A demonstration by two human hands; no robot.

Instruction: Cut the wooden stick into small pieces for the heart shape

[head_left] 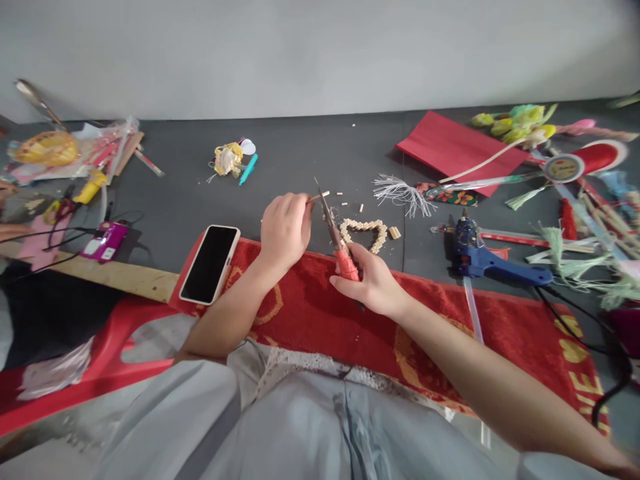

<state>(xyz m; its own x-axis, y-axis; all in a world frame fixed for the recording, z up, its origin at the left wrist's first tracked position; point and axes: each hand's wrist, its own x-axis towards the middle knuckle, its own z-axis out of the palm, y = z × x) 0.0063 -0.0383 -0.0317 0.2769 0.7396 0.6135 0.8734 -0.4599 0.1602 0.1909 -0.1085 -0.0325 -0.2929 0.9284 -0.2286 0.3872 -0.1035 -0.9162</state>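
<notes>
My right hand (369,280) is wrapped round the red handle of a pair of scissors (334,230), whose blades point up and away over the table. In my left hand (286,230) a thin pale stick (320,196) is pinched, its far end at the scissor blades. Just beyond my right hand lies a heart-shaped frame (381,235) built from short pale pieces. Several small cut pieces (361,208) are scattered behind it, and a small bundle of pieces (395,233) sits at its right.
A phone (210,264) rests on the red towel (320,320) at the left. To the right are a blue glue gun (493,260), red paper (450,147) and a ribbon spool (585,161). A teal pen (248,169) lies further back. At far left stands a purple box (105,241) with cables.
</notes>
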